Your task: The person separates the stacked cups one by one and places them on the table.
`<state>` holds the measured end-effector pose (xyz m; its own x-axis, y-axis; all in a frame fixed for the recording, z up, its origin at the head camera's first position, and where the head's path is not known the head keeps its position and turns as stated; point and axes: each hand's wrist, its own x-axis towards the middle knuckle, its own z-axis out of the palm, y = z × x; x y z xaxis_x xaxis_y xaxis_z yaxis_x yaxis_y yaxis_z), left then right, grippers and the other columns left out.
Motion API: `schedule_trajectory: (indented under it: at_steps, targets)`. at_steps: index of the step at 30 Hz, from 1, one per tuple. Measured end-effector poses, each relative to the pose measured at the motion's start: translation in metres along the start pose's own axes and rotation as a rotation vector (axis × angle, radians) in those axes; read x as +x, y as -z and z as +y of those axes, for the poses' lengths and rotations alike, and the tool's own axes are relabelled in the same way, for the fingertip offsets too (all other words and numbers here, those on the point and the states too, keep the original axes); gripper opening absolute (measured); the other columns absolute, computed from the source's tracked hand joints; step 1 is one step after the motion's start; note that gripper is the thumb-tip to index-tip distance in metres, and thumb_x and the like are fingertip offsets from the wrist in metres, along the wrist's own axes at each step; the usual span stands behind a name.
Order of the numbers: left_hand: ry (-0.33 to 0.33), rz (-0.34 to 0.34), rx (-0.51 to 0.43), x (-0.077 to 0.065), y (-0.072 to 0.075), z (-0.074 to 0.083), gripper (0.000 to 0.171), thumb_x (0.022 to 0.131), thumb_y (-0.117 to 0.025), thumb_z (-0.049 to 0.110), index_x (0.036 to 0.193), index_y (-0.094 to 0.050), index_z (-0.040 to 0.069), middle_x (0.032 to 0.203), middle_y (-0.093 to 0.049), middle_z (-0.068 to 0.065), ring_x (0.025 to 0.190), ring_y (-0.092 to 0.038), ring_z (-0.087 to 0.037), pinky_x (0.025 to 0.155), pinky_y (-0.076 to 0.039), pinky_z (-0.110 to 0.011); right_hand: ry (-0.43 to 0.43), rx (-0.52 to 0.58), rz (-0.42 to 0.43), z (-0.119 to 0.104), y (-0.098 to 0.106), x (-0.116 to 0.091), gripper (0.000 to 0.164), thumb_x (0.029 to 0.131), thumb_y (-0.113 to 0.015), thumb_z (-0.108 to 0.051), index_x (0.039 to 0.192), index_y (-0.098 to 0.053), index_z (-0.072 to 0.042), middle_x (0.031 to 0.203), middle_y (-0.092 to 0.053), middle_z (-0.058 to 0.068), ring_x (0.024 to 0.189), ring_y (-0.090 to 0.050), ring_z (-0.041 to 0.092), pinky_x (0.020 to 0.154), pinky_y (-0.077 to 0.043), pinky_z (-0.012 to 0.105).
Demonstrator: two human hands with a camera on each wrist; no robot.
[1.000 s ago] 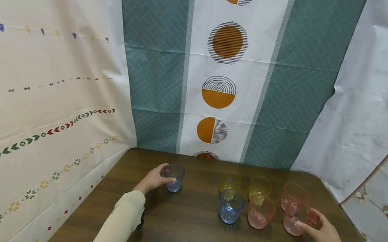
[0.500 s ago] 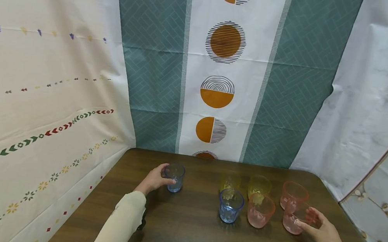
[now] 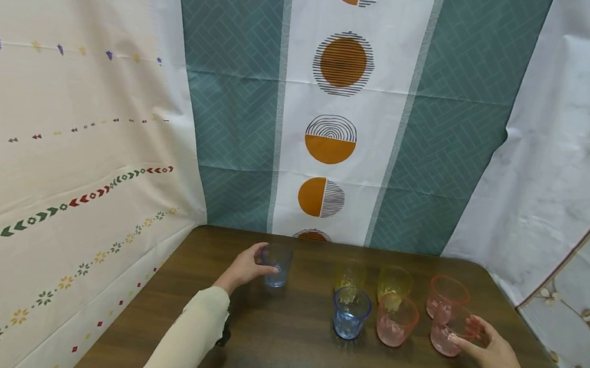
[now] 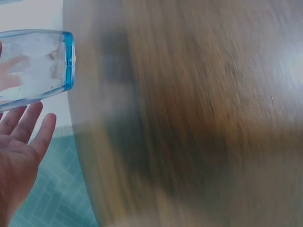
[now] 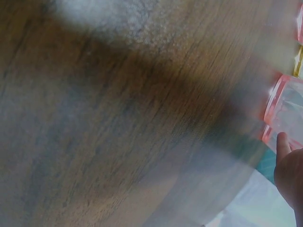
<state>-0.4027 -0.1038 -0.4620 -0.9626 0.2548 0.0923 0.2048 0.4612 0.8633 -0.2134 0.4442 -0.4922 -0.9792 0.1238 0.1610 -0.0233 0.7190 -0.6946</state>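
Note:
My left hand (image 3: 245, 268) grips a clear blue drinking glass (image 3: 276, 276) from its left side, thumb in front, at the far left part of the table. The left wrist view has this upright glass (image 4: 35, 61) at its left edge, with several fingers of the hand (image 4: 19, 158) spread below it. On the right, my right hand (image 3: 494, 354) holds a pink glass (image 3: 442, 338) between thumb and fingers. That pink glass (image 5: 289, 108) shows partly at the right edge of the right wrist view, a fingertip of the hand (image 5: 291, 175) against it.
Left of the held pink glass stand another pink glass (image 3: 392, 334) and a second blue glass (image 3: 348, 326). Two yellow glasses, one (image 3: 345, 276) and another (image 3: 388, 282), are behind them. A third pink glass (image 3: 445, 288) stands behind the right hand's glass. Patterned cloths (image 3: 235, 142) enclose the brown table (image 3: 288, 361).
My left hand has carried the blue glass a little to the right and slightly up in the head view. My right hand and its pink glass have stayed in place.

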Motion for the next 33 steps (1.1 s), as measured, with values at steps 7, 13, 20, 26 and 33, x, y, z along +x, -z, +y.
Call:
schedule_trajectory:
  at_steps: [7,13,20,26,33]
  targets:
    - [-0.044,-0.020,-0.048,0.004,-0.018,0.011,0.084,0.080,-0.084,0.029,0.148,-0.040,0.007,0.138,-0.055,-0.017,0.124,-0.055,-0.033,0.103,-0.045,-0.050,0.001,0.023,-0.011,-0.001,0.000,0.000,0.086,0.090,-0.074,-0.032,0.146,-0.028,0.015,0.138,-0.045,0.038,0.110,-0.061,0.017,0.072,-0.049,0.013]
    - [-0.072,-0.041,-0.057,0.005,-0.033,0.023,0.081,0.081,-0.084,0.028,0.147,-0.041,0.008,0.134,-0.058,-0.014,0.119,-0.057,-0.031,0.101,-0.047,-0.048,0.003,0.028,-0.014,0.000,0.001,-0.001,0.086,0.090,-0.075,-0.032,0.146,-0.028,0.014,0.138,-0.046,0.037,0.098,-0.050,-0.010,0.072,-0.048,0.012]
    - [-0.073,-0.038,-0.081,0.009,-0.046,0.031,0.080,0.080,-0.084,0.027,0.146,-0.043,0.009,0.130,-0.060,-0.013,0.117,-0.059,-0.029,0.100,-0.048,-0.048,0.012,0.053,-0.013,0.003,0.000,0.000,0.085,0.090,-0.075,-0.030,0.146,-0.028,0.015,0.139,-0.045,0.037,0.093,-0.035,-0.025,0.072,-0.048,0.013]
    - [-0.051,-0.045,-0.069,0.013,-0.058,0.032,0.084,0.080,-0.085,0.031,0.148,-0.041,0.008,0.135,-0.057,-0.015,0.120,-0.057,-0.030,0.102,-0.047,-0.049,0.015,0.025,-0.011,0.003,0.000,0.000,0.086,0.090,-0.074,-0.031,0.146,-0.028,0.015,0.139,-0.045,0.037,0.112,-0.061,0.017,0.073,-0.049,0.013]
    - [-0.033,-0.034,-0.055,0.012,-0.068,0.032,0.084,0.079,-0.086,0.031,0.147,-0.042,0.009,0.136,-0.056,-0.014,0.121,-0.056,-0.030,0.103,-0.046,-0.048,0.020,0.041,-0.009,0.002,0.000,-0.001,0.085,0.090,-0.075,-0.029,0.145,-0.028,0.016,0.139,-0.045,0.038,0.114,-0.060,0.027,0.073,-0.049,0.013]
